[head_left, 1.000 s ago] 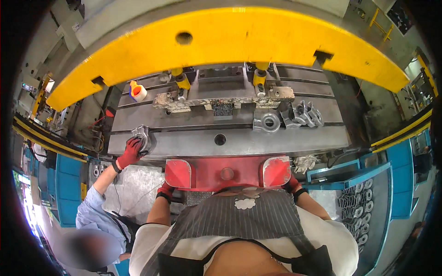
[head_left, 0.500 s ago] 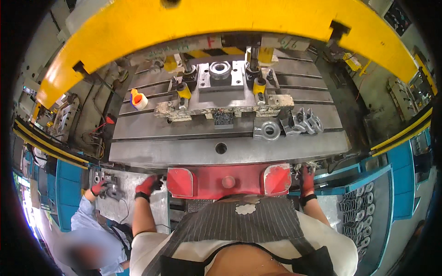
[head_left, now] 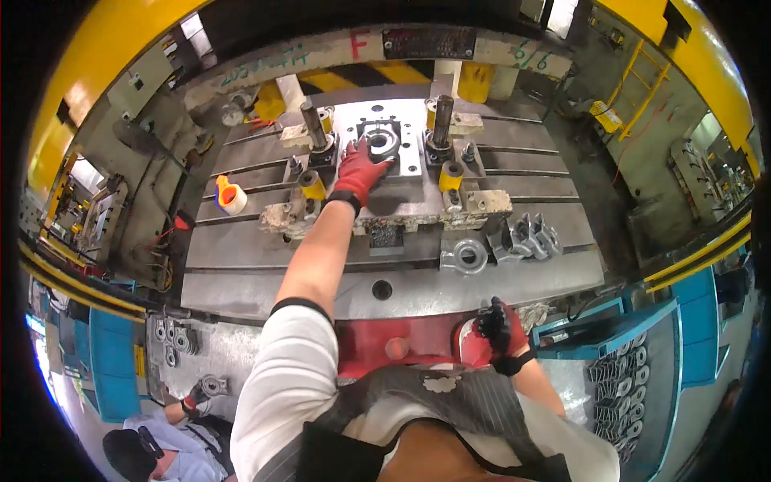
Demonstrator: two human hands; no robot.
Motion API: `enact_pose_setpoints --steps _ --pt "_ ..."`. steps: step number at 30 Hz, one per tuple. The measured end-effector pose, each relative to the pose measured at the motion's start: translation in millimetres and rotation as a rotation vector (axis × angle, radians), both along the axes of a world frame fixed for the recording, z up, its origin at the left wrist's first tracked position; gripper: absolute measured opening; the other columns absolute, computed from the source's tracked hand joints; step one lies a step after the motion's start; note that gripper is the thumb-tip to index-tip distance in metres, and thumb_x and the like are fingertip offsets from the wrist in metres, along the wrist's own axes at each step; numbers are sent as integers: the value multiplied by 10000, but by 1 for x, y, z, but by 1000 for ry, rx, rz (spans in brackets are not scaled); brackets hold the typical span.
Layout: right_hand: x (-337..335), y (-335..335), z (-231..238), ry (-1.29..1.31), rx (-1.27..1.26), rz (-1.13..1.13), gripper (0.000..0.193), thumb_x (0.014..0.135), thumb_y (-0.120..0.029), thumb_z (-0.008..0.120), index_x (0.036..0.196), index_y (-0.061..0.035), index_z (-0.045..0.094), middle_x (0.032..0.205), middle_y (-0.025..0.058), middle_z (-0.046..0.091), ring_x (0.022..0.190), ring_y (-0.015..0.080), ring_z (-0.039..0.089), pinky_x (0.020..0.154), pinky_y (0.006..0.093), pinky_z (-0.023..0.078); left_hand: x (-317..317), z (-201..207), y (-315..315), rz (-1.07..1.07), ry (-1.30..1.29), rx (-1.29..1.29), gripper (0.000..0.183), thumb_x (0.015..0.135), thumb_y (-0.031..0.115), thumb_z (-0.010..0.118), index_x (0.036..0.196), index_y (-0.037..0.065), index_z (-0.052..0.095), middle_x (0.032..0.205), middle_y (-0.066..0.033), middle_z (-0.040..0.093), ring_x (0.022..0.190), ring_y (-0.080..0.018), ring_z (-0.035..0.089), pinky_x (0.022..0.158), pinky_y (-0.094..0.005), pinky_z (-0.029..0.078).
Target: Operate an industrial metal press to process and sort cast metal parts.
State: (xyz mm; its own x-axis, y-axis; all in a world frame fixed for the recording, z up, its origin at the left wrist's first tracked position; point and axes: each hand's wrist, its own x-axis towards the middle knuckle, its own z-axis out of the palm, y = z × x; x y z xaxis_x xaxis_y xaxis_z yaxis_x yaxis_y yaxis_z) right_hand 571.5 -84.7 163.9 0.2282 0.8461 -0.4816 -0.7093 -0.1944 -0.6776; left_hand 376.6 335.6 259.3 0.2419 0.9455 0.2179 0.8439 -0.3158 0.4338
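Observation:
My left hand (head_left: 363,170), in a red glove, reaches forward onto the die block (head_left: 411,153). Its fingers are spread at the near left edge of a round metal ring part (head_left: 382,144) seated there, which they touch or nearly touch. Closer to my body, my right hand (head_left: 503,328), in a red glove with dark fingertips, hovers over the right corner of the red press housing (head_left: 430,336). Those fingers are loosely bent and apart, and I see nothing between them.
Ring-ended metal parts (head_left: 466,256) lie at the bed's right front. A tape roll (head_left: 231,198) sits at left. Guide posts (head_left: 442,122) flank the die. A blue bin (head_left: 673,386) holds several parts. At lower left, a co-worker's gloved hand (head_left: 193,399) is beside a ring part (head_left: 214,386).
My left hand has moved from beside the red housing up to the ring part in the die. My right hand has shifted left and nearer my body. The yellow frame appears higher in view.

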Motion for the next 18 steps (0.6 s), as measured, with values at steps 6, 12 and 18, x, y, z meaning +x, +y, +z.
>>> enact_pose_setpoints --steps 6,12,18 --pt "0 -1 3 128 -75 -52 283 920 -352 455 882 -82 535 692 64 555 635 225 571 548 333 444 58 23 38 113 161 -264 1150 561 623 730 1450 205 131 1465 -214 183 1307 -404 281 1046 -459 285" --pt "-5 4 3 36 -156 -118 328 926 -350 459 828 -52 555 633 87 576 541 216 568 497 302 425 67 29 41 146 132 -179 1175 504 595 778 1415 115 213 1319 -222 386 1165 -357 447 949 -411 407" --pt "-5 9 -2 12 -101 -69 334 931 -323 446 781 -49 565 586 91 566 490 194 545 463 289 427 6 48 13 12 -63 117 1173 496 619 762 1398 78 242 1275 -270 420 1153 -384 447 959 -416 390"
